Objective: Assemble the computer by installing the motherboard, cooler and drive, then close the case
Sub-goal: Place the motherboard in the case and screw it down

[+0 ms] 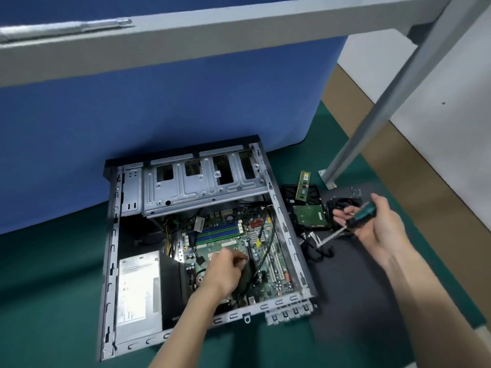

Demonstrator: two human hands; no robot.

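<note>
- Head view: your left hand [225, 269] is inside the open case [285, 229], fingers curled down onto the motherboard [279, 272]; I cannot tell whether they pinch a screw.
- The board lies seated under that hand, so fastening it looks like the current step.
- The drive [309, 215] and cooler [342, 204] wait outside the case, beneath your right hand [382, 229], which grips the screwdriver [364, 217]. Next, bring its tip across to the board.
</note>
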